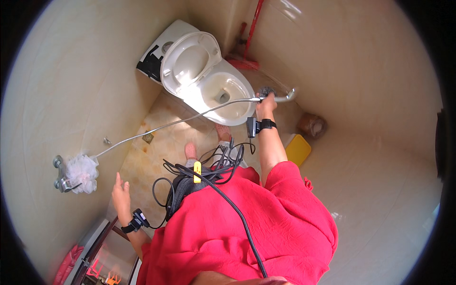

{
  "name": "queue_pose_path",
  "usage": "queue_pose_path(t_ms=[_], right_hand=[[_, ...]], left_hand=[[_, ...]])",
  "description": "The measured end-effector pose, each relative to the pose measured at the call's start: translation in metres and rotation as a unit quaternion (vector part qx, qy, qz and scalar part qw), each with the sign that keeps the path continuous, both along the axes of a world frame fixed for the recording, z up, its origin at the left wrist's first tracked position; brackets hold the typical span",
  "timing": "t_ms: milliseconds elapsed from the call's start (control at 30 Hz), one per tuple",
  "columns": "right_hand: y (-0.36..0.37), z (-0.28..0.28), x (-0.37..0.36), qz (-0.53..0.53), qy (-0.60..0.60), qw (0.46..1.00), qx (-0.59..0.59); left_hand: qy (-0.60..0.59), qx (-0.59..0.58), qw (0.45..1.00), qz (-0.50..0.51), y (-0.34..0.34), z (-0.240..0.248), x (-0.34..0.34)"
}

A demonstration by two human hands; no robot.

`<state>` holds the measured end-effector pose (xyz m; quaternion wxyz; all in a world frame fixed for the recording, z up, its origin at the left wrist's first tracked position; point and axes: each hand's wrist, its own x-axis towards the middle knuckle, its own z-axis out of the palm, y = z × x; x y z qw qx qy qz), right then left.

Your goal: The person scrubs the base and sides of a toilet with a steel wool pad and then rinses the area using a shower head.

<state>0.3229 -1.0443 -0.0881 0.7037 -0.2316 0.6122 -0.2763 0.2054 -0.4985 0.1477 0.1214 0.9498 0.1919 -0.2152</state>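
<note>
My right hand (pixel 266 103) is closed around a silver handheld shower head (pixel 284 99), beside the right rim of the toilet (pixel 246 90). From it the metal shower hose (pixel 183 121) stretches across the front of the bowl to the left wall. A dark grey, mesh-like clump (pixel 267 90) shows at the fingers; I cannot tell whether the hand grips it too. My left hand (pixel 121 192) holds nothing, its fingers extended, near a white bath puff (pixel 82 174) that hangs over the wall tap (pixel 60 176). The toilet lid (pixel 190 62) stands raised.
A red-handled floor tool (pixel 247 62) leans in the far corner. By the right wall are a brown bin (pixel 311 125) and a yellow-topped box (pixel 298 149). Black cables (pixel 209 166) hang at my waist. A floor drain (pixel 148 137) lies left of my feet.
</note>
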Motion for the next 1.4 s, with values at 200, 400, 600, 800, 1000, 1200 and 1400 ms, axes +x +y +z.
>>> queue_pose_path(t_ms=[200, 400, 600, 800, 1000, 1200, 1400], right_hand=[[-0.058, -0.047, -0.097, -0.122, -0.030, 0.990, 0.070], [-0.080, -0.051, -0.183, 0.456, 0.444, 0.694, -0.336], [-0.110, -0.062, -0.196, -0.175, -0.060, 0.982, 0.039], [-0.098, -0.035, -0.185, -0.250, -0.014, 0.966, 0.058], [-0.123, -0.032, -0.213, -0.178, -0.132, 0.975, 0.016], [-0.101, 0.026, -0.173, -0.201, -0.042, 0.975, -0.086], [-0.105, 0.040, -0.146, -0.164, -0.098, 0.979, -0.070]], left_hand=[[0.037, -0.004, 0.999, 0.004, -0.007, -0.006, 0.012], [0.035, -0.021, 0.999, -0.027, -0.005, -0.007, 0.014], [0.091, -0.049, 0.995, 0.001, -0.008, -0.014, 0.006], [0.091, -0.068, 0.994, -0.006, -0.010, -0.015, 0.005], [0.088, -0.094, 0.991, -0.033, -0.008, -0.022, 0.016], [0.093, -0.085, 0.992, -0.031, -0.005, -0.026, 0.014], [0.098, -0.100, 0.990, -0.028, -0.008, -0.032, 0.014]])
